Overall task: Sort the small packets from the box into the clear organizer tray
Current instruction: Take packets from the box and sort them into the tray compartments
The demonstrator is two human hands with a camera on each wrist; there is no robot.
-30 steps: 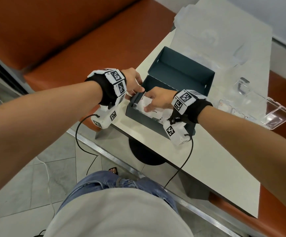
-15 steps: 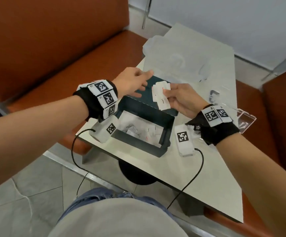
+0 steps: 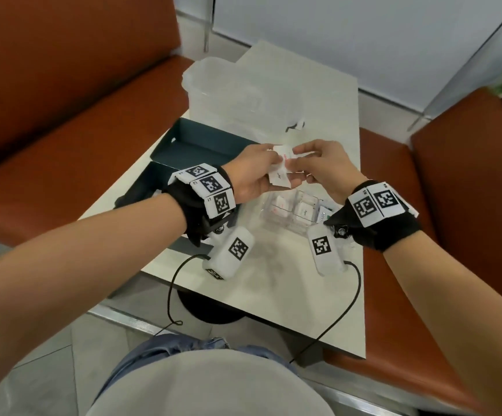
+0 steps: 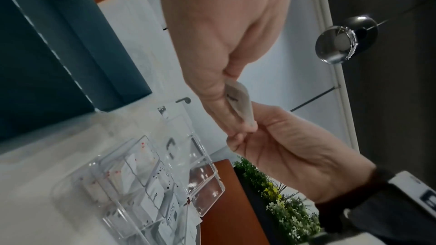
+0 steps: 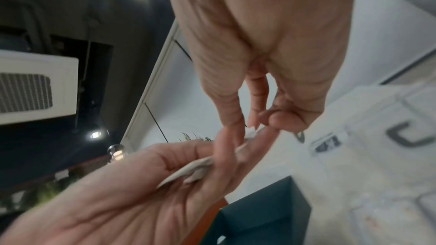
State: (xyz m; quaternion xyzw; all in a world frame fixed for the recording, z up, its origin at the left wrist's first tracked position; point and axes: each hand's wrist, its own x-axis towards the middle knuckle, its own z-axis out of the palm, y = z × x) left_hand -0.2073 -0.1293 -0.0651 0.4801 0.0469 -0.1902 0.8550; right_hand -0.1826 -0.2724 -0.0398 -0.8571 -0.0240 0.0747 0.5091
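Pale counter (image 3: pixel 276 283) between orange bench seats (image 3: pixel 99 94). Both hands are raised over the clear organizer tray (image 3: pixel 292 226). The left hand (image 3: pixel 249 177) has its grip curled round a small stack of white packets (image 3: pixel 279 172). The right hand (image 3: pixel 325 168) grip pinches the top packet (image 3: pixel 284 153). Dark teal box (image 3: pixel 195 148) sits open at left. The tray already holds packets in its near compartments.

Bare forearms with black wrist straps (image 3: pixel 192 205) bearing white coded tags, cabled white camera pods (image 3: pixel 230 253), grey shirt, blue jeans.
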